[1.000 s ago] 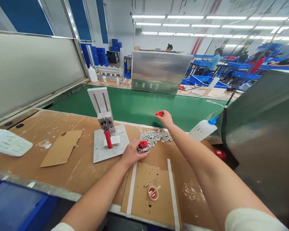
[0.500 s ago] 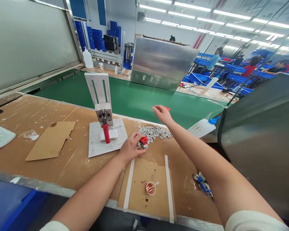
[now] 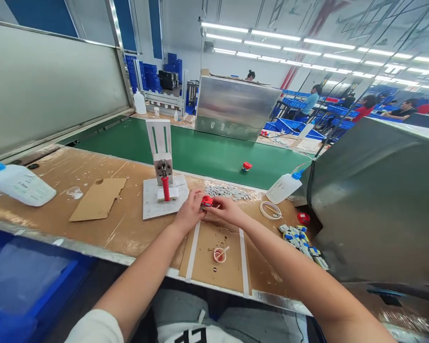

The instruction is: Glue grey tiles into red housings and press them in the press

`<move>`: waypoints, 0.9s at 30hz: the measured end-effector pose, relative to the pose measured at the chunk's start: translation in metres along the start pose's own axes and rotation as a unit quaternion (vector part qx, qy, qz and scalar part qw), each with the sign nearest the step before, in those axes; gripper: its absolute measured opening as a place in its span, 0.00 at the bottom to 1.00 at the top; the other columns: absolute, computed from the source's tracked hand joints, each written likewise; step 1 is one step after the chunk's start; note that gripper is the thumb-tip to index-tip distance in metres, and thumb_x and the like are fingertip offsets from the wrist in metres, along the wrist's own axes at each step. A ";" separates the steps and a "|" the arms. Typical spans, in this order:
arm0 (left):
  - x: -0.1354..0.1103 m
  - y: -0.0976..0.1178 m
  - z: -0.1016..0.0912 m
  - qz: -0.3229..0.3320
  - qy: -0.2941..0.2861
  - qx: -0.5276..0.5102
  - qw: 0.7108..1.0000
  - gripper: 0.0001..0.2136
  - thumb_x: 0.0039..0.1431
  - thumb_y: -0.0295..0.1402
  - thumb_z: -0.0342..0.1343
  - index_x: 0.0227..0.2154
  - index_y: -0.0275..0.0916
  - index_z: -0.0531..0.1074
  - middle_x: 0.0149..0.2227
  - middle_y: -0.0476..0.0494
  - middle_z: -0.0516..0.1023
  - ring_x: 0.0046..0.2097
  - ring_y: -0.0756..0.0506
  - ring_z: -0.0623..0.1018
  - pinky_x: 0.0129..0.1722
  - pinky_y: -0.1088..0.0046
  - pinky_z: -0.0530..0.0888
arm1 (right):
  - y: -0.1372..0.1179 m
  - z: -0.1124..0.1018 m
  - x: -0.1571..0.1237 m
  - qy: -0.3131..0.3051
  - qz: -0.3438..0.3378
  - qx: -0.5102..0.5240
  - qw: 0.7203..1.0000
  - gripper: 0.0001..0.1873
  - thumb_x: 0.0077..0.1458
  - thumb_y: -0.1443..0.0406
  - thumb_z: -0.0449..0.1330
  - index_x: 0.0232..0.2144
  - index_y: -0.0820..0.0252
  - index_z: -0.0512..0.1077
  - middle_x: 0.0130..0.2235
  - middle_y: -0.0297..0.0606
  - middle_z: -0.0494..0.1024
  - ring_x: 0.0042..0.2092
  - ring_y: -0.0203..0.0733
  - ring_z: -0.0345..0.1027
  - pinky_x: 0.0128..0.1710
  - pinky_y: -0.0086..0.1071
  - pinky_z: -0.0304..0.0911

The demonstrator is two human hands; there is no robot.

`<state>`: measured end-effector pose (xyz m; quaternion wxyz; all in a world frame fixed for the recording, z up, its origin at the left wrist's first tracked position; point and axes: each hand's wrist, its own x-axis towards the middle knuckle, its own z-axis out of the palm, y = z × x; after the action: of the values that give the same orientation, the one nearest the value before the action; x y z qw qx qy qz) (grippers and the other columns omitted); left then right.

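Note:
A small red toy-like piece, with grey showing underneath, is held between my two hands above the workbench. My left hand is closed around it from the left. The fingers of my right hand pinch at its right side, partly hiding it. Behind the hands lies a spread of small grey flat pieces. Another red piece rests on the green conveyor belt. Nearer to me, a small cup of reddish liquid with a stick in it stands on a taped cardboard sheet.
Left of my hands stands a metal press with a red handle. To the right are a squeeze bottle, a tape roll and several blue-and-white pieces. A metal panel borders the right side. Co-workers sit farther back.
My right hand has come back from over the belt to the piece in my left hand. A red piece now sits on the belt. The view has shifted.

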<state>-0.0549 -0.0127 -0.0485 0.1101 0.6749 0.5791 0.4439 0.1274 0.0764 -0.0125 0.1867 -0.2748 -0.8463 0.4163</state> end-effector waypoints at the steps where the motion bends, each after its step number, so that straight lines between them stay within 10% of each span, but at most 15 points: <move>1: -0.005 0.003 -0.006 -0.021 -0.003 -0.013 1.000 0.26 0.55 0.21 0.63 0.57 0.42 0.72 0.58 0.37 0.74 0.59 0.36 0.78 0.61 0.55 0.75 | -0.003 0.002 0.002 -0.020 -0.006 0.008 1.000 0.21 0.60 0.48 0.64 0.38 0.60 0.78 0.33 0.35 0.79 0.34 0.39 0.67 0.35 0.32 0.61; 5: -0.037 0.011 -0.032 -0.146 -0.030 -0.105 0.983 0.25 0.56 0.27 0.66 0.57 0.45 0.72 0.54 0.41 0.81 0.55 0.37 0.80 0.58 0.57 0.76 | -0.015 0.010 0.017 -0.147 0.002 0.017 0.989 0.25 0.64 0.44 0.60 0.35 0.60 0.78 0.30 0.33 0.77 0.32 0.38 0.66 0.35 0.32 0.60; 11: -0.088 -0.001 -0.063 -0.315 0.052 -0.310 0.896 0.28 0.58 0.42 0.67 0.59 0.42 0.67 0.43 0.45 0.80 0.32 0.49 0.78 0.30 0.74 0.75 | -0.046 0.047 0.080 -0.040 -0.011 0.091 0.995 0.22 0.64 0.46 0.61 0.44 0.57 0.79 0.44 0.41 0.84 0.46 0.45 0.76 0.46 0.37 0.70; 20: -0.075 -0.051 -0.115 -0.208 0.163 -0.118 0.957 0.24 0.65 0.46 0.60 0.59 0.42 0.75 0.60 0.36 0.79 0.57 0.39 0.80 0.58 0.60 0.77 | -0.149 0.046 0.088 -0.127 0.133 0.439 0.879 0.09 0.63 0.60 0.66 0.39 0.62 0.76 0.27 0.31 0.75 0.28 0.34 0.70 0.30 0.27 0.74; 24: -0.049 -0.061 -0.118 -0.188 0.131 -0.072 0.971 0.21 0.67 0.45 0.56 0.57 0.40 0.78 0.55 0.36 0.82 0.54 0.39 0.81 0.57 0.60 0.77 | -0.192 0.027 0.083 -0.162 0.202 0.552 0.792 0.10 0.70 0.61 0.58 0.37 0.61 0.73 0.28 0.32 0.75 0.27 0.31 0.70 0.28 0.25 0.75; 27: -0.034 -0.062 -0.113 -0.196 0.131 -0.051 0.971 0.21 0.64 0.44 0.60 0.56 0.41 0.78 0.53 0.38 0.84 0.50 0.39 0.81 0.55 0.59 0.77 | -0.210 0.024 0.085 -0.155 0.221 0.551 0.789 0.20 0.74 0.54 0.52 0.34 0.60 0.70 0.25 0.30 0.71 0.23 0.31 0.66 0.22 0.24 0.72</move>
<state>-0.1773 -0.0648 -0.0399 0.1523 0.4778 0.6858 0.5274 -0.0173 0.0095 0.1503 0.0759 -0.2364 -0.4067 0.8792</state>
